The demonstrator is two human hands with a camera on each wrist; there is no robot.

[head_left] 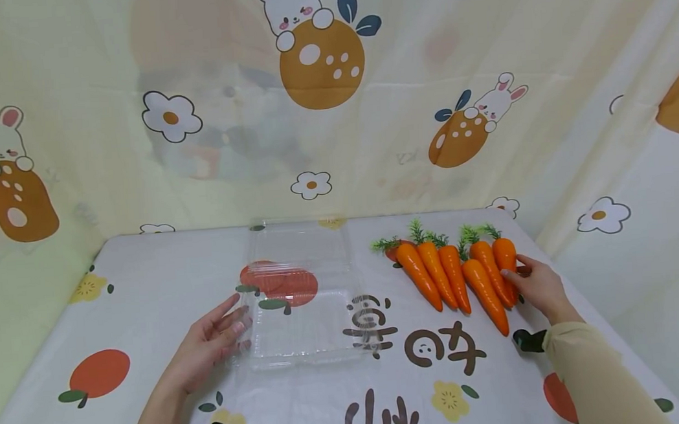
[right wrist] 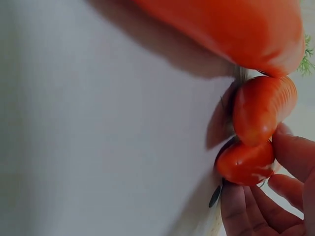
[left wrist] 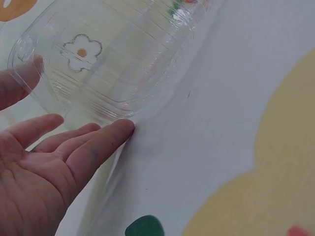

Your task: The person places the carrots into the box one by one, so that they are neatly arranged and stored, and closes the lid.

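Note:
A clear plastic box (head_left: 302, 358) with its lid folded back lies in the middle of the table. My left hand (head_left: 210, 343) is at the box's left side, its fingers loosely extended; in the left wrist view the thumb and fingertips are right by the corner of the clear box (left wrist: 98, 93). On the right lie several orange carrots (head_left: 416, 275) with green leafy tops, side by side. My right hand (head_left: 543, 290) grips the rightmost carrot (head_left: 503, 254). In the right wrist view, the thumb is on one side of that carrot (right wrist: 246, 164) and the other fingers on the opposite side.
A white tablecloth (head_left: 164, 300) printed with fruit, flowers and brown characters covers the table. Behind it hangs a cream curtain (head_left: 227, 193) with rabbit prints, close along the back edge. Another carrot (right wrist: 236, 29) lies beside the gripped one in the right wrist view.

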